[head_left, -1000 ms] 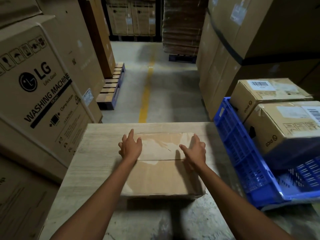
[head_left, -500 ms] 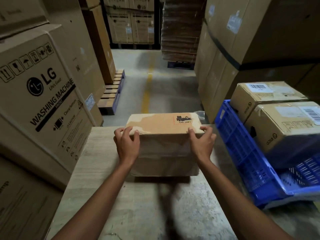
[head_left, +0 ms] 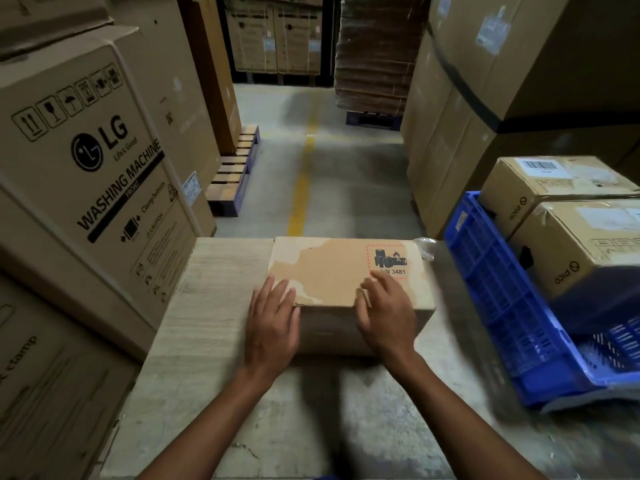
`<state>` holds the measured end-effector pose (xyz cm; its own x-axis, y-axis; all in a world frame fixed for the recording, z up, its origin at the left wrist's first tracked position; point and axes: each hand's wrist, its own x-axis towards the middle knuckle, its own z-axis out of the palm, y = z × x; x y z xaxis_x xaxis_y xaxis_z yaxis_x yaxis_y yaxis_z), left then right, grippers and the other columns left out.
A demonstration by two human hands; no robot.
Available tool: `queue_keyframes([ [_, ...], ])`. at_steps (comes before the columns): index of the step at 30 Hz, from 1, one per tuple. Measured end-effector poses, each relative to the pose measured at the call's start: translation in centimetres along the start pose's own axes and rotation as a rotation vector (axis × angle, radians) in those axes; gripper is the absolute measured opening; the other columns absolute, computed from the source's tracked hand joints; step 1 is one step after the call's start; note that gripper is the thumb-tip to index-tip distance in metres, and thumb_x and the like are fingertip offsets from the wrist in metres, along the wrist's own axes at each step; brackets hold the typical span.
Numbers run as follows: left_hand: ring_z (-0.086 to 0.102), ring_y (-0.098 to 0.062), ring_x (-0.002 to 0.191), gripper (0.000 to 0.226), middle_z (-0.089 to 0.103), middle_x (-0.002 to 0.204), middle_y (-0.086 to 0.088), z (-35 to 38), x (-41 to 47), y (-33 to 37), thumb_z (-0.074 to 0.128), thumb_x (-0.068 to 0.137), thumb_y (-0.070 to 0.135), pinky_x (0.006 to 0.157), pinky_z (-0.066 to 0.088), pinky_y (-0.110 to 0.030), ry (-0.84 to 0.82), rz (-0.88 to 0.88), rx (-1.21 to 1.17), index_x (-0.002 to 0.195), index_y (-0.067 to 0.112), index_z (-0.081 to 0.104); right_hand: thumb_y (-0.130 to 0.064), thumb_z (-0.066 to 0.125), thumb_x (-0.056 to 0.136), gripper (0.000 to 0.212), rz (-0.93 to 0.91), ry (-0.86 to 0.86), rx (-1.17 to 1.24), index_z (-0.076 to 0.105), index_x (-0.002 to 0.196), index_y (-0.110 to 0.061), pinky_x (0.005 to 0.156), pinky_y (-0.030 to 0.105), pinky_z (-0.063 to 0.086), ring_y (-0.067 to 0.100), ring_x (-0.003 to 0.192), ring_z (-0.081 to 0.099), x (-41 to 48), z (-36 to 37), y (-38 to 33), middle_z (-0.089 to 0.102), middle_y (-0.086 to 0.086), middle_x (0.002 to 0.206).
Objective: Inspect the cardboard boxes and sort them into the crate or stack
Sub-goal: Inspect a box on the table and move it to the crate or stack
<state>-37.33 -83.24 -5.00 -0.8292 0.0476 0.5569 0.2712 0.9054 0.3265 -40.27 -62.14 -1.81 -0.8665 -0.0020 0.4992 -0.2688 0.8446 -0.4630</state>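
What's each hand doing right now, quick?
Left hand: open, fingers flat on the cardboard box.
Right hand: open, resting on the same box's top.

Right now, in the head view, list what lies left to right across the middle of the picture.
LG washing machine carton → left hand → right hand → blue crate wall → nearer pico box in it.
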Motion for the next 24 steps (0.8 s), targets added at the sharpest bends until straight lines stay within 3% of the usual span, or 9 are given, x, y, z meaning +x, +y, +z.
queue_keyframes([
  [2,0.046,-0.035,0.135,0.035,0.061,0.130,-0.015,0.0,0.2,-0.1,0.048,0.097,0.019,0.113,0.036,-0.051,-0.028,0.057,0.004,0.120,0.001,0.066,-0.013,0.072,0.085,0.015,-0.125,-0.046,0.073,0.071,0.099,-0.008,0.083,0.033,0.054,0.026,0.099,0.064,-0.3,1.0,-2.1,0.069,0.010,0.111],
  [6,0.049,-0.030,0.133,0.044,0.060,0.135,-0.013,-0.4,1.4,0.2,0.042,0.098,0.031,0.113,0.036,-0.042,-0.151,0.011,0.044,0.127,0.006,0.063,-0.026,0.059,0.088,0.028,-0.249,-0.154,0.065,0.076,0.105,-0.011,0.093,0.037,0.055,0.027,0.107,0.067,-0.4,2.8,-4.5,0.073,0.007,0.113],
  [10,0.053,-0.028,0.129,0.046,0.061,0.135,-0.011,-0.9,1.6,0.6,0.039,0.098,0.034,0.106,0.044,-0.043,-0.210,-0.054,0.041,0.126,0.008,0.064,-0.029,0.055,0.087,0.029,-0.279,-0.082,0.034,0.078,0.096,-0.015,0.090,0.036,0.054,0.025,0.104,0.068,-0.6,4.0,-4.4,0.075,0.003,0.108],
  [14,0.061,-0.027,0.111,0.038,0.068,0.118,-0.009,-1.4,2.4,0.5,0.042,0.096,0.031,0.093,0.050,-0.041,-0.197,-0.025,0.078,0.110,0.009,0.069,-0.027,0.060,0.086,0.015,-0.322,-0.082,-0.026,0.071,0.087,-0.017,0.073,0.035,0.049,0.024,0.090,0.063,-0.2,4.4,-3.9,0.071,-0.001,0.097],
  [16,0.060,-0.024,0.095,0.033,0.067,0.103,-0.004,-1.8,3.4,0.6,0.041,0.095,0.030,0.081,0.049,-0.038,-0.200,0.003,0.107,0.098,0.012,0.069,-0.029,0.056,0.088,0.017,-0.322,-0.119,-0.095,0.064,0.082,-0.016,0.063,0.036,0.041,0.025,0.079,0.054,0.9,4.2,-4.1,0.063,0.001,0.088],
  [19,0.055,-0.020,0.085,0.031,0.062,0.091,-0.001,-2.2,5.3,0.8,0.039,0.095,0.027,0.072,0.048,-0.037,-0.240,-0.002,0.118,0.088,0.015,0.066,-0.037,0.046,0.089,0.025,-0.296,-0.207,-0.159,0.061,0.083,-0.017,0.060,0.035,0.036,0.025,0.077,0.049,2.6,4.0,-4.9,0.058,0.003,0.087],
  [22,0.057,-0.024,0.112,0.027,0.065,0.117,-0.006,-1.7,7.0,0.6,0.046,0.098,0.023,0.094,0.048,-0.039,-0.320,-0.024,0.046,0.111,0.012,0.068,-0.043,0.040,0.091,0.033,-0.257,-0.327,-0.225,0.063,0.096,-0.019,0.069,0.038,0.040,0.025,0.087,0.052,4.1,3.9,-4.9,0.060,0.003,0.100],
  [24,0.041,-0.025,0.139,0.038,0.050,0.147,-0.008,-1.3,7.5,0.5,0.042,0.103,0.025,0.114,0.032,-0.038,-0.400,-0.052,0.015,0.136,0.013,0.057,-0.043,0.035,0.094,0.042,-0.246,-0.389,-0.200,0.063,0.113,-0.019,0.087,0.043,0.045,0.028,0.107,0.057,4.6,4.0,-4.6,0.061,0.007,0.118],
])
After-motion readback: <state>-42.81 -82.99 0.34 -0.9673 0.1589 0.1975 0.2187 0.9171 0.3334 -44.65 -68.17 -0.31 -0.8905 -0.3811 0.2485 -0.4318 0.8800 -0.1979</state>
